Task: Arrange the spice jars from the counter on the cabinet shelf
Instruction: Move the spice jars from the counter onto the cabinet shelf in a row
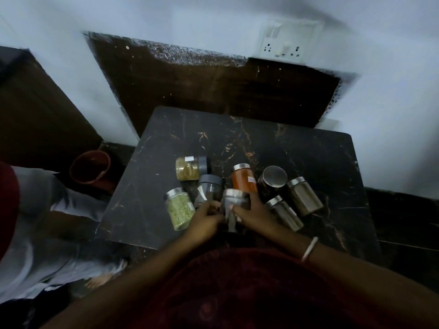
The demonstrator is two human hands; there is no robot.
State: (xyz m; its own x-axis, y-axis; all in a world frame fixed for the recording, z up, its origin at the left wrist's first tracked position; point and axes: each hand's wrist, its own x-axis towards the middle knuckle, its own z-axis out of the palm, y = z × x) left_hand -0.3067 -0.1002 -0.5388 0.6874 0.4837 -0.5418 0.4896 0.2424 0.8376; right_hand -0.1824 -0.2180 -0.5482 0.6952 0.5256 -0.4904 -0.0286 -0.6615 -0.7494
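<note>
Several spice jars stand clustered on a dark marble counter (297, 143). My left hand (204, 222) is closed around a grey-lidded jar (210, 188) with dark contents. My right hand (255, 213) grips a steel-lidded jar (234, 198) beside it. To the left stands a green-herb jar (179, 208). A yellow-spice jar (191, 167) lies on its side behind. An orange-powder jar (244, 179) stands just past my right hand. Three steel-lidded dark jars (304, 197) sit to the right.
A dark recessed shelf (213, 91) opens in the white wall behind the counter. A switch and socket plate (287, 42) is on the wall at upper right. A reddish pot (90, 167) sits on the floor at left, near a person in light clothes (47, 222).
</note>
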